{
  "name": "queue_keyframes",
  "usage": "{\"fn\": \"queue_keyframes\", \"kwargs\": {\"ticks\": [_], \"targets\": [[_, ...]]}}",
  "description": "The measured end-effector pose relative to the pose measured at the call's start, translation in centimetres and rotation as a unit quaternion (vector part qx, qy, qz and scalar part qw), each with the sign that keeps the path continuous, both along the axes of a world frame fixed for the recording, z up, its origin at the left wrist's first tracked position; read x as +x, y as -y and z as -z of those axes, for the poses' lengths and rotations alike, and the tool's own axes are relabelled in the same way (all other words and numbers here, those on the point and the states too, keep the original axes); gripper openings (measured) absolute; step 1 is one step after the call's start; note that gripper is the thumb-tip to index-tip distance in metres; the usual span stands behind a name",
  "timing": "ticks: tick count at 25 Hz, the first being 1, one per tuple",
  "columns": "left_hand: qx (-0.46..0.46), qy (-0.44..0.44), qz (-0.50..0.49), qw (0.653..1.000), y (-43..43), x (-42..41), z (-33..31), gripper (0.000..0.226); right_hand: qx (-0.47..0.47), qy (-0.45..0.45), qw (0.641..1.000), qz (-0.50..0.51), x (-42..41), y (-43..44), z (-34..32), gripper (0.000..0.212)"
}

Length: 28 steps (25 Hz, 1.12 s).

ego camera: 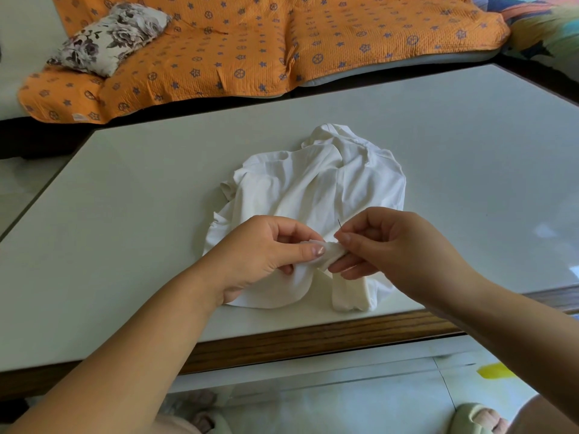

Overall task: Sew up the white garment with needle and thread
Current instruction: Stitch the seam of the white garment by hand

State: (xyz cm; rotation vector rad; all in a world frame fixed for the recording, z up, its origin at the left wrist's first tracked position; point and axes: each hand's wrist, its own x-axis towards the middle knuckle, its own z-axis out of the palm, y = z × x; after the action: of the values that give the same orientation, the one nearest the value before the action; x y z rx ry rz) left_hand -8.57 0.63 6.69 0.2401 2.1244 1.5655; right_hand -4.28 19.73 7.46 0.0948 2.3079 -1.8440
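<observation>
1. Near the front edge of the surface (pixel 141 214), head view: the white garment (pixel 313 189) lies in a crumpled heap, roughly mid-width. Its far part bunches up into folds. Its near part runs flat towards the wooden trim (pixel 313 336) and stops just short of it.
2. Left hand (pixel 266 255): over the near left part of the garment, fingers curled. The thumb lies on top and the fingertips underneath, pinching a small fold (pixel 329 252) of the fabric, which is lifted off the rest.
3. Right hand (pixel 398 245): just beside the left hand, at the same fold. Thumb and forefinger are closed on the needle (pixel 340 223). Only a short dark end shows, sticking up and slightly left above the fingertips. The lower fingers reach out straighter under the fold and touch the fabric.
4. The two hands are almost fingertip to fingertip, with the pinched fold between them. Both forearms come in from the bottom corners, bare.
5. Where the needle meets the cloth is hidden behind the fingers, so I cannot tell whether it is through the fabric.
6. Background: a sofa beyond the far edge of the surface, with an orange cover (pixel 250 42) printed in blue, and a floral pillow (pixel 109 36) on its left end.
7. Below the near edge: pale tiled floor (pixel 344 402), and a pair of light green slippers (pixel 470 418) on the person's feet.
</observation>
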Motion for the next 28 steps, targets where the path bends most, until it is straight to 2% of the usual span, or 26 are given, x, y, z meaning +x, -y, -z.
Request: {"fn": "queue_keyframes", "kwargs": {"ticks": [4,6,10,13,28], "targets": [[0.011,0.012,-0.010,1.000,0.2,-0.1,0.0,0.019,0.089,-0.084,0.992,0.035,0.7,0.0,-0.3,0.010],[0.009,0.009,-0.010,1.000,0.2,-0.1,0.1,0.019,0.100,-0.100,0.990,0.017,1.2,0.0,-0.8,0.011],[0.009,0.008,-0.003,1.000,0.1,-0.1,0.0,0.022,0.112,-0.028,0.992,-0.060,1.6,0.4,-0.9,0.012],[0.012,0.017,-0.004,1.000,0.1,-0.1,-0.1,0.022,0.121,0.002,0.991,-0.063,1.3,0.4,-0.8,0.013],[0.000,0.005,-0.019,1.000,0.2,0.0,-0.2,0.002,0.119,0.010,0.991,-0.063,0.9,0.5,0.0,0.014]]}}
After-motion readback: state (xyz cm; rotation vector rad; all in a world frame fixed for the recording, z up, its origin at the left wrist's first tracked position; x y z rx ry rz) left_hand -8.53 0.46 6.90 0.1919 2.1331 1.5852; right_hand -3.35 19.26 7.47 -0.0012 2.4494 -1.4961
